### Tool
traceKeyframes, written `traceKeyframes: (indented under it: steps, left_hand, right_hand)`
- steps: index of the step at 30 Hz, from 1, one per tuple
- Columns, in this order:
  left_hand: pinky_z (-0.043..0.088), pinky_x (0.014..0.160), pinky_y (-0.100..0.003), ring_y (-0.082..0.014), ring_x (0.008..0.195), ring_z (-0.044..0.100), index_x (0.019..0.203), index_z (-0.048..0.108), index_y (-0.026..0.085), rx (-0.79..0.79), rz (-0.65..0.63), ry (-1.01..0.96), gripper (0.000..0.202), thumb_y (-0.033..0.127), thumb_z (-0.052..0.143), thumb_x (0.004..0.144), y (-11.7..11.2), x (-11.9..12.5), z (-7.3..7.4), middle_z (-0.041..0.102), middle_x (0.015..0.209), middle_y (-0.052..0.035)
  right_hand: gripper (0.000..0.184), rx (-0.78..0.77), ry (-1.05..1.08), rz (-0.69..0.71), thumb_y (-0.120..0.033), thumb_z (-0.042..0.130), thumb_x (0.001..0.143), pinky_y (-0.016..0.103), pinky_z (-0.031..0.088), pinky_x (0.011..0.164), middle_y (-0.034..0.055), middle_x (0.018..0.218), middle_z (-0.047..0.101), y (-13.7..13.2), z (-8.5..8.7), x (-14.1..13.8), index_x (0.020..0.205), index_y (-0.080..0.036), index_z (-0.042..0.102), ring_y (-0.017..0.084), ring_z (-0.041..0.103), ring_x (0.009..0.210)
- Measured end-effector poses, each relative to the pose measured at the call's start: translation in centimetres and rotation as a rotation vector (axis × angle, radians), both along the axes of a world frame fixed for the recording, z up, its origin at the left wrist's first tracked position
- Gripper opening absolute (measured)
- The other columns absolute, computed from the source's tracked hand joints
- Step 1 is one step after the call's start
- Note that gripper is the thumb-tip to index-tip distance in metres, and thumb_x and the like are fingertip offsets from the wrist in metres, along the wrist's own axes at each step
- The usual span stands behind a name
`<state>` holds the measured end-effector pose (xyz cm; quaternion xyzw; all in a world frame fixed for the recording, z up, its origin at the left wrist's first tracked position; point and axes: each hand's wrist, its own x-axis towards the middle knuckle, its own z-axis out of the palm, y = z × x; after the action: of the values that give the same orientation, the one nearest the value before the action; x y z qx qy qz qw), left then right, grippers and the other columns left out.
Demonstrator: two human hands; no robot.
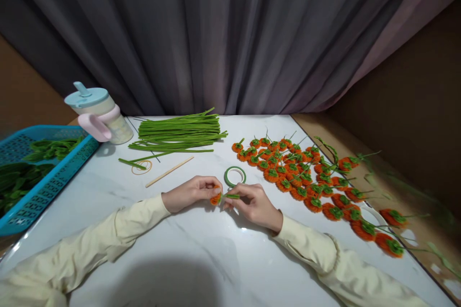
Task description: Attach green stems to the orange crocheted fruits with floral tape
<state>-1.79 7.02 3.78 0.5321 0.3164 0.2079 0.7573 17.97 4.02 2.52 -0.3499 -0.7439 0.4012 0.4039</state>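
My left hand (189, 193) has thumb and fingertips clamped on one orange piece (215, 196), held over the near middle of the white table (201, 244). My right hand (257, 204), just to the right, has its thumb and fingers pinched together on a short green strip (232, 196), pointed towards the piece. Closest in my way is the green tape (226, 176), lying flat just far of my right fingers. Right of that, many more orange pieces (306, 178) crowd the table from its far side down to the near right, green tops up, some with thin tails reaching past the edge. Far of my left hand a stick (169, 172) lies aslant, with a rubber band (139, 173) to its left and a bundle of green stems (178, 127) beyond. At far left a lidded cup (120, 129) stands beside a blue basket (57, 187) holding green leaves (55, 147). A dark curtain (216, 33) closes off the far side.
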Motion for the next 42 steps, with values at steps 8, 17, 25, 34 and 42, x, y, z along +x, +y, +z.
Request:
traceKeyframes:
  steps: [8,17,25,34,42]
  left_hand:
    - [0.038,0.059,-0.023,-0.0100,0.059,0.050,0.079,0.058,0.010,-0.156,-0.018,-0.014,0.037,0.043,0.073,0.071,0.1,-0.2,-0.1,0.057,0.066,-0.0020]
    - [0.037,0.058,-0.023,-0.0112,0.058,0.051,0.074,0.056,0.010,-0.239,-0.088,-0.026,0.037,0.042,0.074,0.070,0.6,-0.4,-0.4,0.057,0.065,-0.0029]
    - [0.035,0.056,-0.023,-0.0094,0.053,0.048,0.066,0.057,0.009,-0.316,-0.087,0.004,0.040,0.042,0.079,0.062,0.4,0.0,-0.4,0.056,0.059,-0.0012]
    - [0.036,0.056,-0.025,-0.0093,0.052,0.046,0.067,0.058,0.009,-0.384,-0.122,0.005,0.041,0.045,0.075,0.067,0.5,-0.1,-0.6,0.056,0.059,-0.0014]
    - [0.038,0.056,-0.025,-0.0096,0.053,0.046,0.069,0.056,0.010,-0.371,-0.145,0.016,0.045,0.052,0.071,0.068,0.4,0.0,-0.6,0.055,0.060,-0.0008]
  right_hand:
    - [0.019,0.536,-0.161,0.015,-0.014,0.042,0.088,0.027,0.039,0.054,0.0053,0.060,0.060,0.1,-0.7,0.3,0.086,-0.014,0.061,0.014,0.049,0.054]
    - [0.020,0.952,-0.323,0.017,-0.003,0.040,0.087,0.030,0.040,0.055,0.0090,0.070,0.064,0.2,-0.6,0.5,0.100,-0.008,0.053,0.016,0.054,0.061]
    - [0.020,1.200,-0.392,0.060,0.000,0.042,0.085,0.036,0.050,0.063,0.0190,0.081,0.067,0.4,-0.1,0.7,0.101,0.004,0.055,0.024,0.063,0.076]
    - [0.026,1.319,-0.511,0.057,-0.003,0.037,0.086,0.035,0.054,0.068,0.0209,0.091,0.068,0.2,0.5,1.0,0.096,0.002,0.061,0.024,0.065,0.083]
    - [0.023,1.273,-0.475,0.087,-0.004,0.040,0.086,0.037,0.053,0.066,0.0214,0.089,0.068,0.3,0.3,1.1,0.095,0.002,0.061,0.025,0.064,0.080]
